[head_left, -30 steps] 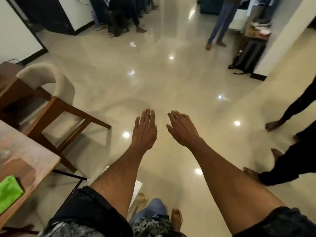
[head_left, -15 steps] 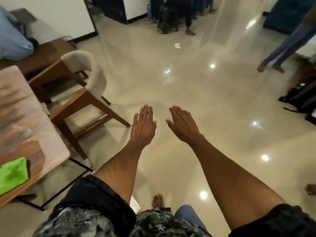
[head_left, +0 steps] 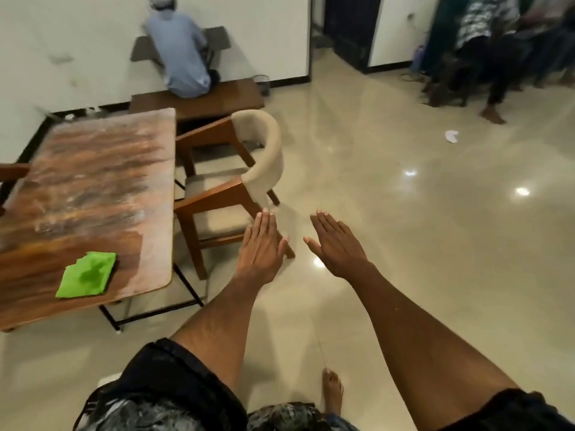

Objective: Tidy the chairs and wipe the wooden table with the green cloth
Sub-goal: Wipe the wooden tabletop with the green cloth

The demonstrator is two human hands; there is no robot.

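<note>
The wooden table (head_left: pixel 93 169) stands at the left, its top streaked with pale dust. A green cloth (head_left: pixel 87 275) lies crumpled on its near right corner. A wooden chair (head_left: pixel 230 185) with a beige curved back and seat stands at the table's right side, pulled out and angled away. My left hand (head_left: pixel 261 244) is stretched out flat, palm down, just in front of the chair's near leg and holding nothing. My right hand (head_left: pixel 336 244) is flat and empty beside it, over bare floor. Part of another chair (head_left: pixel 11 174) shows at the table's left edge.
A person in light blue sits on a low wooden bench (head_left: pixel 217 98) by the white wall behind the table. Several people sit at the far right by a dark doorway. A scrap of white paper (head_left: pixel 451 135) lies on the glossy tiled floor. My bare foot (head_left: pixel 333 390) is below.
My view has swung left, so the table, cloth and chair have slid rightward and fully into sight. Both hands stay flat and empty, held out in front.
</note>
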